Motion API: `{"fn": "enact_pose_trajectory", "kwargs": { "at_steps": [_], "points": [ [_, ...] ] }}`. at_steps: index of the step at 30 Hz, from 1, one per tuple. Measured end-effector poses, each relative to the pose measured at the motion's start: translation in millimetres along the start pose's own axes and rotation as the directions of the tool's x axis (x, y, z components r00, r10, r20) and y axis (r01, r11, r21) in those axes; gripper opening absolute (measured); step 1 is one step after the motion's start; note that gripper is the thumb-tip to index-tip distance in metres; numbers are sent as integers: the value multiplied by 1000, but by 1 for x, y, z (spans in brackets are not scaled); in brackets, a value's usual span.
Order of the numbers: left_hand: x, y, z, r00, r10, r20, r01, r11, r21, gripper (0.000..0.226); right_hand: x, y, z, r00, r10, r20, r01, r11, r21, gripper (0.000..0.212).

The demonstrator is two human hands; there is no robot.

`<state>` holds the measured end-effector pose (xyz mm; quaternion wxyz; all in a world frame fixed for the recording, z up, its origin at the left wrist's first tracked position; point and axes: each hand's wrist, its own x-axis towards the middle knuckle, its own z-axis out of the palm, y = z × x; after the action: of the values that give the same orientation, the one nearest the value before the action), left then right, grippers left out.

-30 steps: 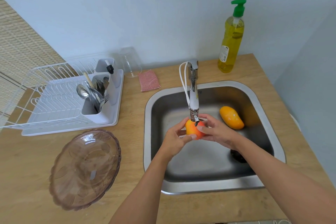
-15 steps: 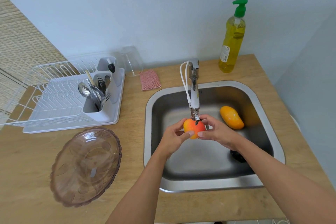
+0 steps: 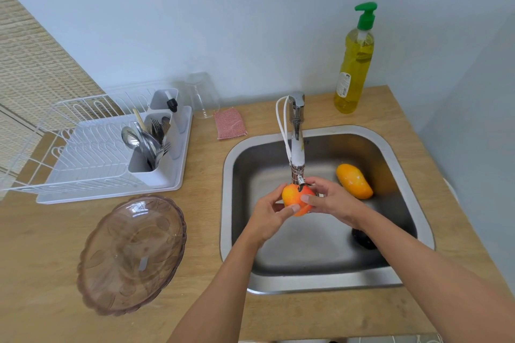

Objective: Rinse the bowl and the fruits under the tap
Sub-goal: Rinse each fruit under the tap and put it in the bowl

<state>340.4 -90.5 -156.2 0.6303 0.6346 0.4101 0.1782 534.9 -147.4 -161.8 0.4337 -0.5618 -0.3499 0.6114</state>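
Together, the left hand and right hand clasped one red-orange fruit beneath the tap; one yellow fruit lay in the sink; one bowl sat on the counter.

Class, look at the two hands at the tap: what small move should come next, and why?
Probably turn the red-orange fruit a little under the tap. The left hand and right hand both grip it just below the spout, so their fingers cover parts of its skin. The mango waits in the sink.
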Motion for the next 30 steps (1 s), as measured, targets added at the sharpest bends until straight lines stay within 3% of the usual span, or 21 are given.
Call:
{"fn": "enact_pose_trajectory", "kwargs": {
  "at_steps": [2, 6, 10, 14, 17, 21, 30],
  "points": [
    [-2, -1, 4, 999, 15, -39, -15, 1000, -6, 66, 1, -2, 2, 999, 30, -26, -30, 999, 20, 43],
    [-1, -2, 2, 997, 53, -62, -51, 998, 35, 57, -2, 0, 3, 996, 75, -39, -72, 995, 65, 33],
    [3, -1, -5, 998, 10, -67, -4, 997, 76, 54, -5, 4, 3, 999, 35, -6, -34, 996, 85, 44],
    [2, -7, -3, 998, 23, -60, -18, 997, 80, 74, -3, 1, 7, 999, 44, -26, -41, 995, 91, 50],
    [2, -9, 0, 994, 61, -88, -54, 996, 76, 79, -2, -2, 11, 997, 71, -30, -68, 994, 88, 39],
    [3, -7, 5, 991, 109, -76, -102, 991, 87, 73, -3, -3, 9, 988, 133, -78, -127, 988, 85, 38],
    [1, -9, 4, 993, 64, -99, -47, 985, 167, 61, -9, -5, 4, 974, 186, -132, -195, 979, -58, 49]
  ]
}}
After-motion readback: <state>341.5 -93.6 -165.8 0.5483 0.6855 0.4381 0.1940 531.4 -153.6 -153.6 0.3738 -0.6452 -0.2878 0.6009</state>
